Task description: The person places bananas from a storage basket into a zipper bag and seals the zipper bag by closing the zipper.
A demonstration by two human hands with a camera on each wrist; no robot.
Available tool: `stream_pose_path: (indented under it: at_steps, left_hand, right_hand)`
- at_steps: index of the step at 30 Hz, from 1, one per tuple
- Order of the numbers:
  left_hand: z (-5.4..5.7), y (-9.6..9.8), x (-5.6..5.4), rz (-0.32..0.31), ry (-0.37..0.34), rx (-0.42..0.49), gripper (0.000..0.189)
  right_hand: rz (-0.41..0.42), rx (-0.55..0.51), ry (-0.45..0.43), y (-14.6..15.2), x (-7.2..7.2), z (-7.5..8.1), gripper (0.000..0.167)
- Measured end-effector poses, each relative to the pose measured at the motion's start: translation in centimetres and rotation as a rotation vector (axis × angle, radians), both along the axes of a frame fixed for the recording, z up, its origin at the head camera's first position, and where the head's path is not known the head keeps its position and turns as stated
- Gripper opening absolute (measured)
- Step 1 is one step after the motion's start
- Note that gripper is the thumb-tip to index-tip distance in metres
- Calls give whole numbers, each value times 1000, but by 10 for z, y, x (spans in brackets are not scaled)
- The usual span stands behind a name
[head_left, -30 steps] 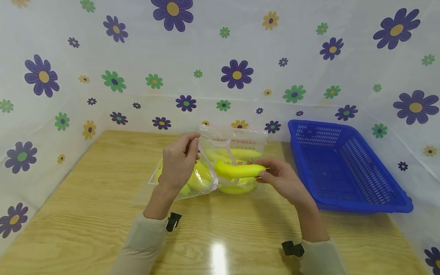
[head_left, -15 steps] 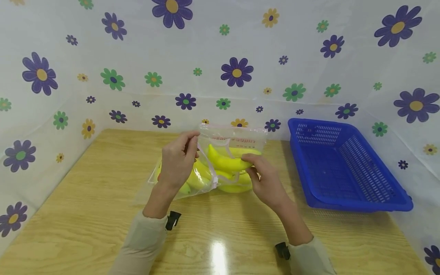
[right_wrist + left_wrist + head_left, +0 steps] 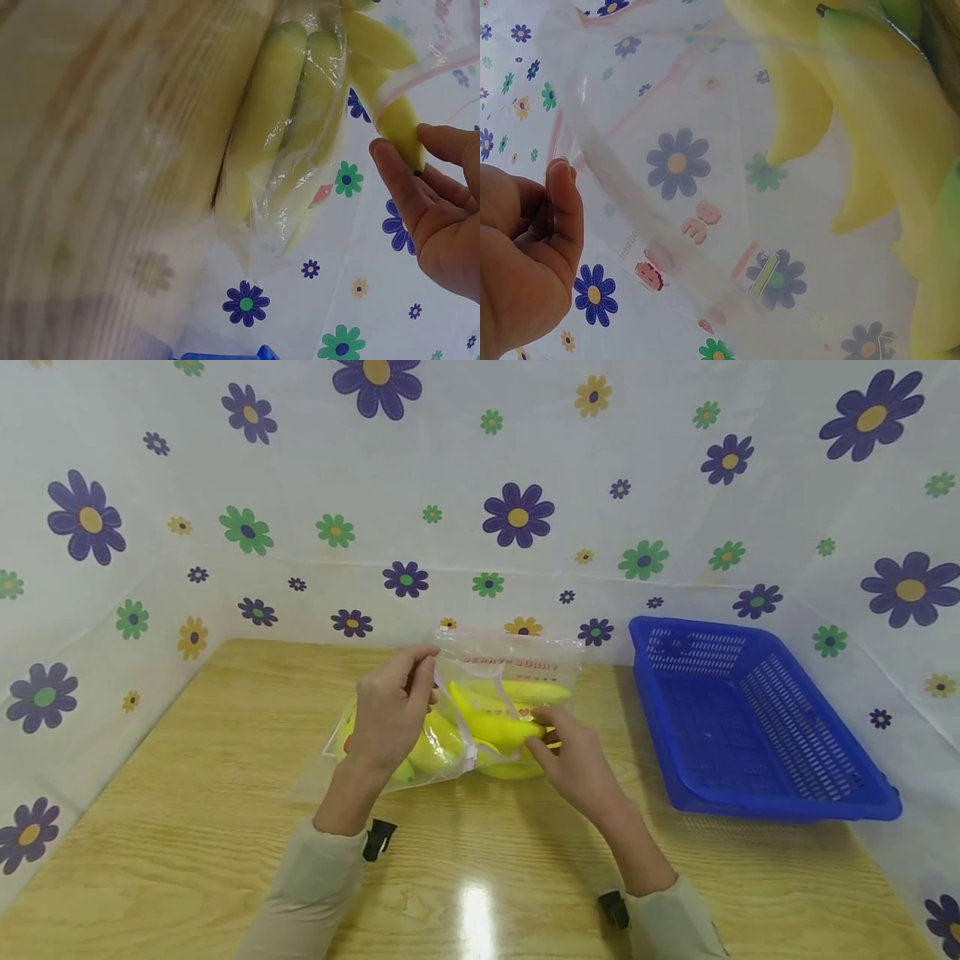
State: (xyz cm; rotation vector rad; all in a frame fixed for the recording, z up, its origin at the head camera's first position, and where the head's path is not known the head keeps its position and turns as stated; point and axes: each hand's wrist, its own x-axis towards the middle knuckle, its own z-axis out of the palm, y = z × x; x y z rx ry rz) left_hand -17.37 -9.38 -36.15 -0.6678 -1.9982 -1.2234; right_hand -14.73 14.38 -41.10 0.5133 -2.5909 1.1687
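Note:
A clear zip bag (image 3: pixel 551 653) with pink edging and print lies on the table, its mouth held apart. My left hand (image 3: pixel 390 714) pinches the near lip of that mouth between thumb and fingers; the left wrist view shows the same clear film (image 3: pixel 630 202) beside the thumb. Several yellow bananas (image 3: pixel 435 747) lie inside the bag. My right hand (image 3: pixel 573 760) pinches one banana (image 3: pixel 491 725) by its right end, while its other end reaches in at the bag's mouth. In the right wrist view, thumb and fingertips grip the tip of this banana (image 3: pixel 401 135).
A blue plastic basket (image 3: pixel 678 777) with slotted sides stands to the right of the bag. The wood-grain table (image 3: pixel 442 868) runs back to a white cloth (image 3: pixel 435 460) printed with flowers, which also hangs at both sides.
My right hand has moved left with the banana, bringing it from in front of the bag into the bag's mouth. The left hand has kept its grip on the bag's lip.

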Motion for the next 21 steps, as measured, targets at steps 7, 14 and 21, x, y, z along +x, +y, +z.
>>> stream_pose_path:
  at_steps: [7,14,21]
  left_hand:
    - [2,0,1,-2,-8,15,16]
    - [1,-2,1,1,1,9,16]
    - [2,-1,1,-3,4,-6,15]
  right_hand:
    - [-38,-157,-281,2,0,0,28]
    - [103,-398,-616,2,0,-2,37]
    - [92,-646,-703,-7,0,-6,41]
